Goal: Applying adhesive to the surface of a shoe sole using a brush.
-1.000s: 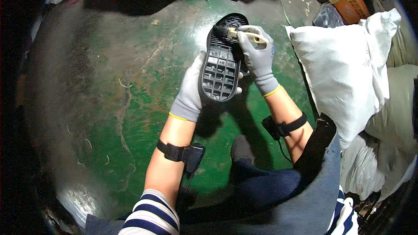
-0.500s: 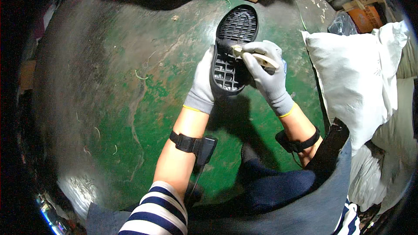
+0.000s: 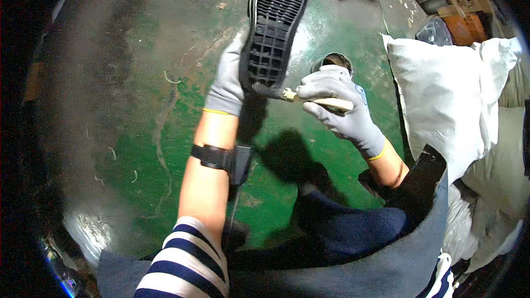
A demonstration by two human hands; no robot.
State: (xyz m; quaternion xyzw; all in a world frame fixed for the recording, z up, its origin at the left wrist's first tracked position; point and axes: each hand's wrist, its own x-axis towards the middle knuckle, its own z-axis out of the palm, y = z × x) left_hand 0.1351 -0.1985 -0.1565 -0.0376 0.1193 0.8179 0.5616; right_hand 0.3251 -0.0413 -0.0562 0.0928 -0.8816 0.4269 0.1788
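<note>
My left hand (image 3: pixel 227 85), in a grey glove, grips a black rubber shoe sole (image 3: pixel 274 25) by its left edge and holds it up with the gridded inner side facing me. My right hand (image 3: pixel 339 107), also in a grey glove, holds a small brush with a pale wooden handle (image 3: pixel 314 100). The brush's dark bristles touch the heel end of the sole. Both forearms wear black wrist straps.
Below is a worn green floor (image 3: pixel 138 132) with scattered scraps. A small round tin (image 3: pixel 333 62) stands just beyond my right hand. Large white sacks (image 3: pixel 447 99) are piled on the right. Wooden pallet pieces and cardboard lie at the top. A grey apron covers my lap.
The sole has risen toward the top of the view and now looks larger. The brush has moved from the upper part of the sole down to its heel end.
</note>
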